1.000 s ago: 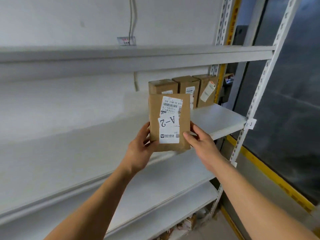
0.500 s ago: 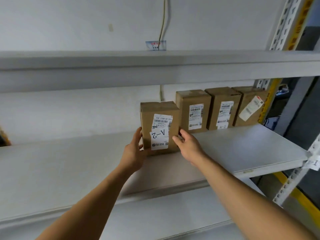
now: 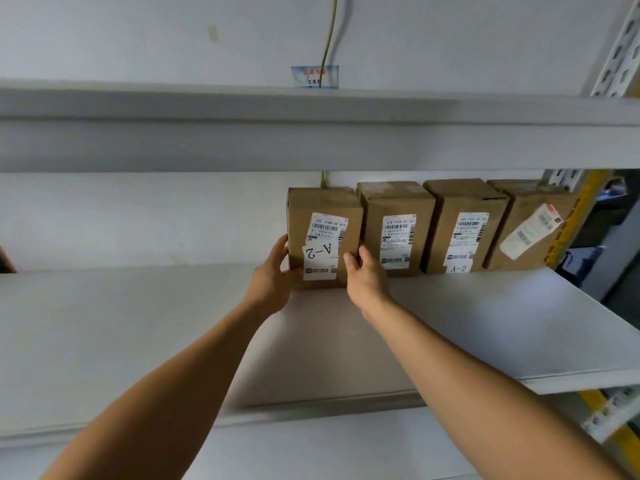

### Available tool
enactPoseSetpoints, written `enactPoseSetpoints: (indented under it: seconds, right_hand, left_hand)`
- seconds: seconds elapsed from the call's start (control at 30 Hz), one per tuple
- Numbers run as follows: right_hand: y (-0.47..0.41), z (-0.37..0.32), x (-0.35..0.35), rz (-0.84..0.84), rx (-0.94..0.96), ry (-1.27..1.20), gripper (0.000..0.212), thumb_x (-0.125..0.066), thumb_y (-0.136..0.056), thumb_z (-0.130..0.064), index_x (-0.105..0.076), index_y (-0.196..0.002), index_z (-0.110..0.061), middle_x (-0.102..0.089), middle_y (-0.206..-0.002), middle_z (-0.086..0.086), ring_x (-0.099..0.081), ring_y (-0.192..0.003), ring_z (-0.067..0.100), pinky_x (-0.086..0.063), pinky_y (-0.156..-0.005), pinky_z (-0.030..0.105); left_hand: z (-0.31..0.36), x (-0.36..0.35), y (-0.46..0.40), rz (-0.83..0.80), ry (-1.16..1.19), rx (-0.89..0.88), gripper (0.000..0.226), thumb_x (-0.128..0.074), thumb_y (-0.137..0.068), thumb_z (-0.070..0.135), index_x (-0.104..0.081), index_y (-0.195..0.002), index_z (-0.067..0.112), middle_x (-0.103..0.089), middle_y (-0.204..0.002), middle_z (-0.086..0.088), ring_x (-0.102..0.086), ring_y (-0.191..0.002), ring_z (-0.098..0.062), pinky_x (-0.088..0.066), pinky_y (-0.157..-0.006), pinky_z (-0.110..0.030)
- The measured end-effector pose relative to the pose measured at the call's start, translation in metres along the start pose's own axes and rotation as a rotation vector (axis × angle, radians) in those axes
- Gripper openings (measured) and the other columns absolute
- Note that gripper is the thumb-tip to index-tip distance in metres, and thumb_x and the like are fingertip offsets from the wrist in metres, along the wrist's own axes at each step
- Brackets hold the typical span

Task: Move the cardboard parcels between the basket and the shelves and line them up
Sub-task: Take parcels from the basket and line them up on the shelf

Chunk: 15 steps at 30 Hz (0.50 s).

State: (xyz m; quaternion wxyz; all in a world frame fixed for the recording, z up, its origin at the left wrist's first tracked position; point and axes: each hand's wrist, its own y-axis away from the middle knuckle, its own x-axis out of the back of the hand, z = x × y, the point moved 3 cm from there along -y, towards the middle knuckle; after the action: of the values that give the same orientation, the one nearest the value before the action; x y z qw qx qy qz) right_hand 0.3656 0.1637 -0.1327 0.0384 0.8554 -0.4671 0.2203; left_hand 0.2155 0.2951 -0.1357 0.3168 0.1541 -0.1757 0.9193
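Observation:
A brown cardboard parcel [image 3: 323, 233] with a white barcode label and an upside-down "A-2" sticker stands upright on the white middle shelf [image 3: 485, 317], at the left end of a row. My left hand [image 3: 273, 275] grips its lower left side. My right hand [image 3: 363, 275] holds its lower right edge, thumb on the front. To its right stand three more parcels against the wall: one [image 3: 398, 230] close beside it, another [image 3: 464, 226] with an "A-2" sticker, and a last one [image 3: 530, 223] with a slanted label.
A white upper shelf [image 3: 311, 133] hangs close above the parcels. A perforated white upright and yellow post [image 3: 585, 209] bound the row on the right. A lower shelf [image 3: 311, 448] shows beneath my arms. A cable [image 3: 329, 32] runs down the wall.
Both hands carried the parcel from mid-air in front of the shelf back to the wall, and it now stands at the left end of the row.

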Motion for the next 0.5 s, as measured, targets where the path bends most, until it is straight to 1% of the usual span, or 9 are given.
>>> enactPoseSetpoints:
  seconds: [0.03, 0.1, 0.17, 0.2, 0.3, 0.37, 0.43, 0.5]
  right_hand:
    - [-0.002, -0.001, -0.002, 0.007, -0.002, 0.004, 0.044, -0.046, -0.112, -0.036, -0.052, -0.149, -0.013, -0.062, -0.145, 0.007, -0.058, -0.133, 0.029, -0.044, -0.103, 0.03]
    - [-0.006, -0.001, -0.005, 0.019, -0.021, 0.0, 0.048, -0.041, -0.114, -0.036, -0.046, -0.155, -0.013, -0.056, -0.153, 0.01, -0.052, -0.139, 0.03, -0.04, -0.107, 0.03]
    - [-0.011, 0.001, -0.008, 0.025, -0.041, -0.014, 0.05, -0.036, -0.115, -0.038, -0.042, -0.159, -0.015, -0.051, -0.158, 0.011, -0.048, -0.143, 0.03, -0.037, -0.111, 0.031]
    - [-0.014, 0.002, -0.01, 0.031, -0.049, -0.026, 0.051, -0.034, -0.115, -0.039, -0.04, -0.16, -0.016, -0.048, -0.16, 0.01, -0.045, -0.145, 0.03, -0.036, -0.113, 0.032]
    - [-0.021, 0.002, -0.012, 0.056, -0.071, -0.047, 0.054, -0.035, -0.115, -0.041, -0.035, -0.163, -0.019, -0.041, -0.166, 0.008, -0.039, -0.152, 0.028, -0.031, -0.119, 0.031]
    - [-0.026, 0.001, -0.012, 0.066, -0.07, -0.056, 0.054, -0.036, -0.114, -0.041, -0.035, -0.163, -0.019, -0.04, -0.167, 0.006, -0.038, -0.153, 0.027, -0.03, -0.12, 0.031]
    - [-0.029, 0.002, -0.013, 0.075, -0.076, -0.06, 0.054, -0.036, -0.114, -0.042, -0.035, -0.164, -0.021, -0.041, -0.166, 0.006, -0.039, -0.152, 0.027, -0.031, -0.12, 0.033]
    - [-0.031, 0.005, -0.014, 0.084, -0.073, -0.066, 0.054, -0.036, -0.114, -0.042, -0.036, -0.163, -0.021, -0.042, -0.165, 0.006, -0.04, -0.151, 0.028, -0.032, -0.12, 0.033]
  left_hand:
    - [0.0, -0.001, -0.004, 0.0, 0.006, 0.01, 0.077, -0.066, -0.094, 0.005, -0.04, -0.157, 0.042, -0.063, -0.144, 0.014, -0.064, -0.117, -0.012, -0.047, -0.078, -0.002]
    - [-0.002, -0.002, -0.011, 0.0, -0.004, 0.013, 0.078, -0.067, -0.093, 0.007, -0.04, -0.156, 0.044, -0.063, -0.143, 0.014, -0.063, -0.121, -0.014, -0.047, -0.083, -0.007]
    - [-0.004, -0.004, -0.018, -0.001, -0.008, 0.017, 0.078, -0.066, -0.093, 0.006, -0.04, -0.156, 0.043, -0.063, -0.143, 0.015, -0.062, -0.123, -0.015, -0.044, -0.08, -0.003]
    - [-0.005, -0.005, -0.022, -0.002, -0.014, 0.012, 0.077, -0.066, -0.093, 0.007, -0.04, -0.156, 0.043, -0.063, -0.144, 0.015, -0.062, -0.123, -0.015, -0.044, -0.08, -0.003]
    - [-0.008, -0.007, -0.031, -0.006, -0.027, 0.009, 0.075, -0.066, -0.094, 0.011, -0.039, -0.156, 0.045, -0.061, -0.146, 0.014, -0.062, -0.124, -0.016, -0.047, -0.092, -0.019]
    - [-0.01, -0.006, -0.036, -0.003, -0.024, 0.008, 0.076, -0.068, -0.095, 0.01, -0.04, -0.156, 0.046, -0.061, -0.146, 0.013, -0.062, -0.123, -0.017, -0.051, -0.096, -0.026]
    - [-0.015, -0.006, -0.041, 0.0, -0.025, 0.002, 0.079, -0.071, -0.094, 0.008, -0.04, -0.156, 0.045, -0.061, -0.146, 0.012, -0.062, -0.124, -0.017, -0.055, -0.101, -0.034]
    - [-0.017, -0.007, -0.042, -0.005, -0.025, -0.009, 0.08, -0.072, -0.094, 0.008, -0.039, -0.156, 0.046, -0.061, -0.147, 0.012, -0.063, -0.124, -0.018, -0.056, -0.102, -0.04]
